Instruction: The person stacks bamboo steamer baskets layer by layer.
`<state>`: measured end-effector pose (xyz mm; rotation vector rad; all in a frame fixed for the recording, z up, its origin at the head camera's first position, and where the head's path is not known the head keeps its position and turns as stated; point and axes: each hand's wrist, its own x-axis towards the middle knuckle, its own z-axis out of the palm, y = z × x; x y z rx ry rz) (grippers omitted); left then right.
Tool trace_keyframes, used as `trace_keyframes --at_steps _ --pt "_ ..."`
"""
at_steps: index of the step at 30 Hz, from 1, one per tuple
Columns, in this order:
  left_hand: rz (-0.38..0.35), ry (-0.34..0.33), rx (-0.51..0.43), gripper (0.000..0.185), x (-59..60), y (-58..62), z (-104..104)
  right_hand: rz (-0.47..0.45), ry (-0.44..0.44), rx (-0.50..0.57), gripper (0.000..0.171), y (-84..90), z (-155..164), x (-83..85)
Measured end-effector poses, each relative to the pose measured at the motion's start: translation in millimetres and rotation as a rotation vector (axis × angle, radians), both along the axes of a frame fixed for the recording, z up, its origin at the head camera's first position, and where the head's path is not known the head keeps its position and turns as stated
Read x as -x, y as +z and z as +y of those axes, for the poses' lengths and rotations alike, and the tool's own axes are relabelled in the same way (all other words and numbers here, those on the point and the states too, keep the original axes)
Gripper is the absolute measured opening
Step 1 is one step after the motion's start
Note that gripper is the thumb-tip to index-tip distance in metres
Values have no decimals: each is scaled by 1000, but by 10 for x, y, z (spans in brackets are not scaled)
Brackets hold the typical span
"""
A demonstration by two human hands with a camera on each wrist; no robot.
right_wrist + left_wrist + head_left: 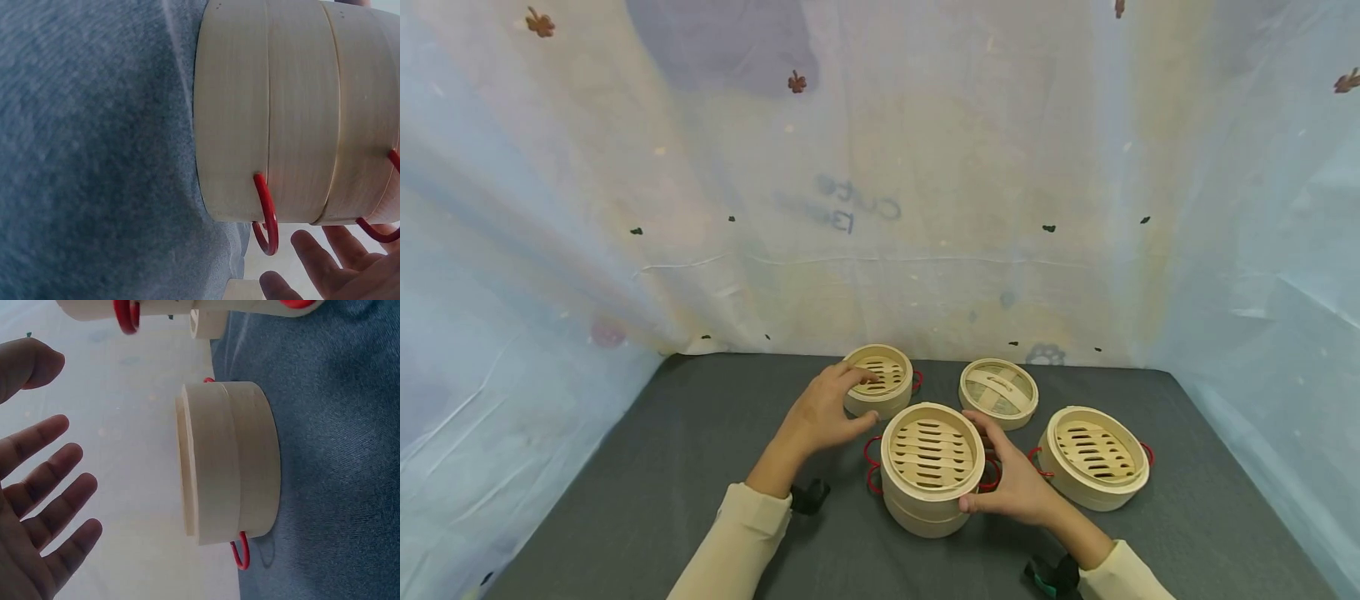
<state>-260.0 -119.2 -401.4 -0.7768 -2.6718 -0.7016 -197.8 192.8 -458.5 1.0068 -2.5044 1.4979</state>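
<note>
Neither grip has closed: right hand (1015, 483) flanks the stacked steamer (931, 467), steadying it; left hand (831, 408) hovers, fingers spread, beside it.

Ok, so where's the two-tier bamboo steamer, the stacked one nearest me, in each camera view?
Head: the stacked steamer sits low in the centre, in front of the three other steamers.
Left wrist: only a strip of its wall shows along the top edge, with a red ring handle.
Right wrist: it fills the right side, turned sideways in the frame.
Shared landmark: the grey cloth under it shows in all three views.
</note>
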Motion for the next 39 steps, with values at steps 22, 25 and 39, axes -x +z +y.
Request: trace_keyframes --at_steps 22,25,39 --pt "-11 -110 -12 40 415 -219 5 -4 7 5 107 13 -2 -5" --pt "-31 -110 -3 41 472 -260 20 -16 8 7 107 19 -7 -11" --pt "-52 -109 35 42 609 -396 133 8 25 17 101 43 7 -9"
